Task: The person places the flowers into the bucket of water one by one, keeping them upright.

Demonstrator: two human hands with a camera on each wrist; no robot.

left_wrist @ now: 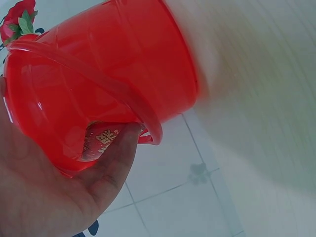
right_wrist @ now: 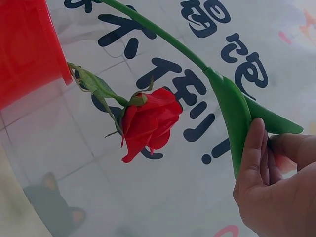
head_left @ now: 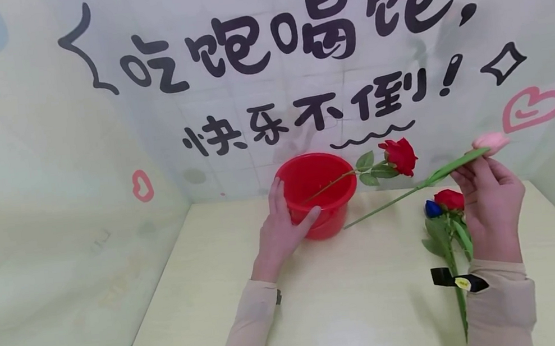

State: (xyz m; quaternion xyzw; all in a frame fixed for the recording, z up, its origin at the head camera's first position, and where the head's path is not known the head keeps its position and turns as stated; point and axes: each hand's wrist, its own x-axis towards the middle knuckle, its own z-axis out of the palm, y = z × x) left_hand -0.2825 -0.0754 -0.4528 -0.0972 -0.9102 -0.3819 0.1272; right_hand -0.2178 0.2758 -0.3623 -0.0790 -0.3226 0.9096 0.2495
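A red bucket (head_left: 325,221) stands upright at the back of the table. My left hand (head_left: 281,234) grips its left side, thumb across the front near the rim; in the left wrist view the bucket's handle (left_wrist: 94,74) hangs slanted over its wall. A red rose (head_left: 400,157) leans in the bucket, stem inside, bloom out over the right rim. My right hand (head_left: 496,203) pinches a pink tulip (head_left: 492,142) by its green leaves (right_wrist: 232,113) just below the bloom. The tulip's stem (head_left: 382,207) slants down left, its end beside the bucket.
On the table (head_left: 342,307) at the right lie more flowers, with a red bloom (head_left: 449,199) and a blue bud (head_left: 432,208), partly hidden by my right arm. A printed backdrop (head_left: 259,96) rises close behind the bucket, with another wall sheet (head_left: 49,219) at the left.
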